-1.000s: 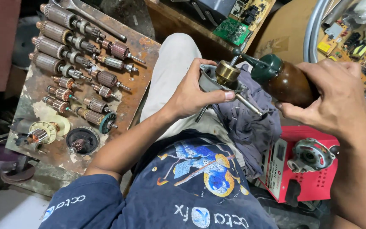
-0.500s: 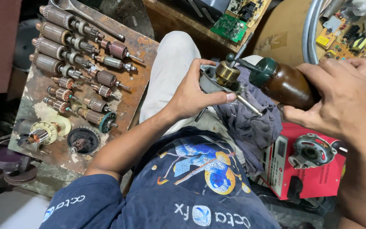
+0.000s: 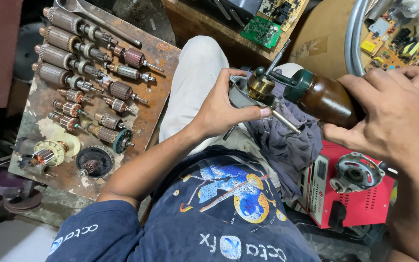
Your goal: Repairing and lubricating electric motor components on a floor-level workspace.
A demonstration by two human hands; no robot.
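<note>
- A rusty flat surface [image 3: 156, 104] on the person's left carries rows of motor armatures [image 3: 81, 73] with copper windings, lying side by side, with a long metal wrench [image 3: 100, 22] along its top edge.
- A red box-shaped machine [image 3: 364, 204] sits low at the right, with a round grey metal housing [image 3: 356, 172] resting on top of it.
- A grey rag [image 3: 287, 136] is draped over the person's lap, just under the work.
- The right hand [image 3: 389, 119] has its fingers wrapped shut around a brown bottle [image 3: 328, 99] with a green top, held tilted nearly on its side, its thin spout aimed at the motor part.
- The left hand [image 3: 219, 106] has its fingers curled closed on a grey metal motor part [image 3: 248, 92] with a brass-coloured round piece in its middle; the thumb presses along its lower edge. The part is held above the lap, between the two hands, touching the bottle's spout end as far as can be told.
- A thin steel shaft [image 3: 284, 121] sticks out below the part, over the rag.
- A green circuit board [image 3: 263, 31] lies at the top.
</note>
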